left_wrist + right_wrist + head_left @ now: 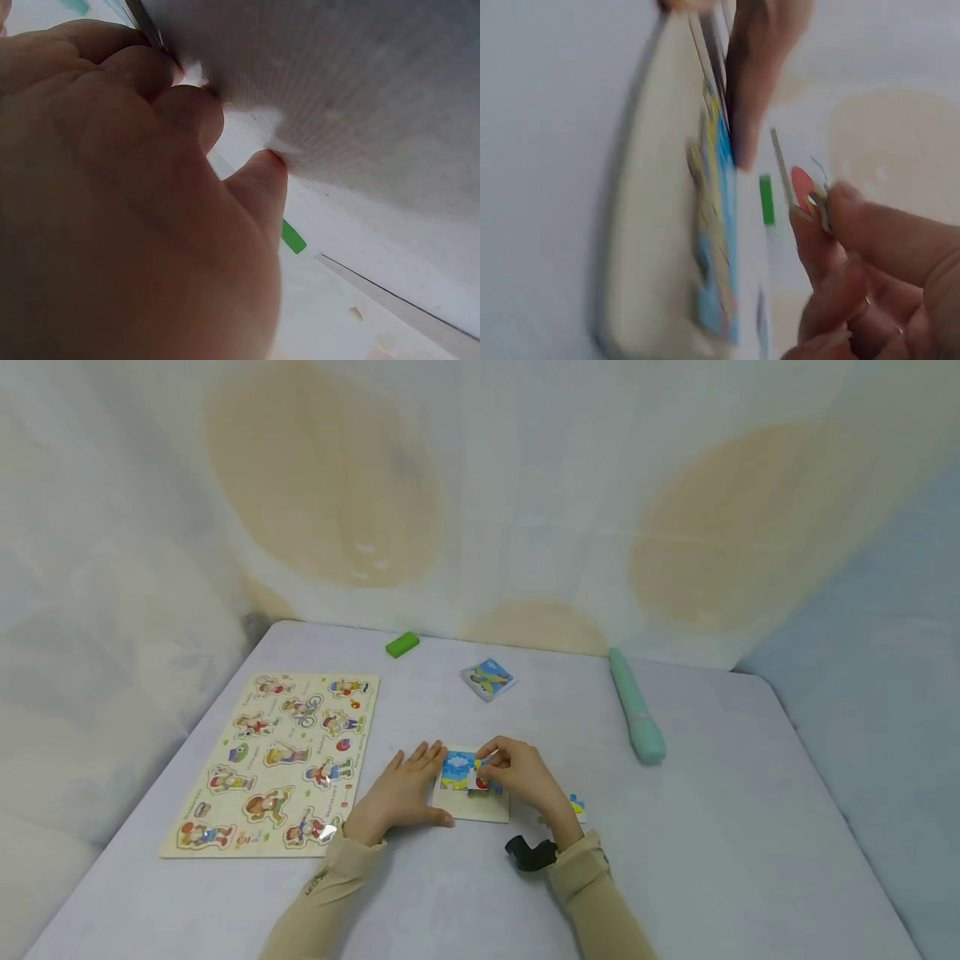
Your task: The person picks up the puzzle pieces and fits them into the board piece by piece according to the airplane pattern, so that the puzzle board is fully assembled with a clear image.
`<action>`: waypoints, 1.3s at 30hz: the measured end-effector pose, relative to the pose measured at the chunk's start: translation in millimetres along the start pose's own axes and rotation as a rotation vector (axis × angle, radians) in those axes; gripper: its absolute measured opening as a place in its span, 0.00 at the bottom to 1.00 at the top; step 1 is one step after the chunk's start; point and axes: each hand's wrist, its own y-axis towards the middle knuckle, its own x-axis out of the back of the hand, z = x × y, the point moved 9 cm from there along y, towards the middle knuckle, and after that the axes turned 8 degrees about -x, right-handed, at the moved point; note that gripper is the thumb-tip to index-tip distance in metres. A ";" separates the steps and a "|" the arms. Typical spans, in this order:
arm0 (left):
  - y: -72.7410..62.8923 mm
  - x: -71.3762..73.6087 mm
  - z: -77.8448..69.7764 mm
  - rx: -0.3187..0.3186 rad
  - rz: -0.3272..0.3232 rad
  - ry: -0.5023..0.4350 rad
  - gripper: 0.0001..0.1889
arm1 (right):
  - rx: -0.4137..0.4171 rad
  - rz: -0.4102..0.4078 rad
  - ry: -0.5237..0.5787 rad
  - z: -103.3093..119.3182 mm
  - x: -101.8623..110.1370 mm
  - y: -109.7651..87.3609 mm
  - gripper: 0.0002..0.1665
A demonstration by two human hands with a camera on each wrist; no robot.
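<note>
A small wooden puzzle board (472,808) lies on the table, its upper part filled with joined blue and yellow pieces (455,767). My left hand (405,789) rests at the board's left side, fingers spread, fingertips at its edge; in the left wrist view the thumb (262,187) touches the tabletop. My right hand (525,774) pinches a puzzle piece (801,184) with a red patch between thumb and index finger. That piece is held above the board, apart from it in the right wrist view. Loose puzzle pieces (577,807) lie partly hidden behind the right wrist.
Left of the hands lies a large wooden board with cartoon figures (300,785). Toward the back are a green block (402,644) and a small picture card (488,679). A folded teal umbrella-like object (636,706) lies to the right. A black curved object (529,854) is by the right wrist.
</note>
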 end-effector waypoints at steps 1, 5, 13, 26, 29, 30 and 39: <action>0.0 0.1 -0.9 -0.002 0.000 0.001 0.57 | 0.009 -0.006 0.003 1.4 -4.2 -0.1 0.09; -0.4 2.0 -4.0 -0.016 -0.007 0.001 0.57 | 0.060 -0.003 -0.023 6.9 -20.4 -0.7 0.10; -0.9 4.4 -5.0 -0.023 -0.011 -0.020 0.57 | 0.083 0.025 -0.061 16.1 -34.6 -4.5 0.10; -2.0 2.7 -3.1 -0.018 -0.015 -0.014 0.57 | 0.065 -0.004 -0.115 13.6 -42.2 -5.1 0.09; -2.0 2.2 -3.1 -0.026 -0.021 -0.010 0.57 | 0.048 -0.038 -0.182 12.7 -43.5 -4.8 0.09; -1.9 1.9 -3.0 -0.028 -0.018 -0.008 0.57 | 0.044 -0.047 -0.205 12.4 -44.4 -4.8 0.09; -0.2 2.0 -1.6 -0.037 -0.010 0.007 0.57 | -0.001 -0.082 -0.253 11.2 -48.5 -3.8 0.13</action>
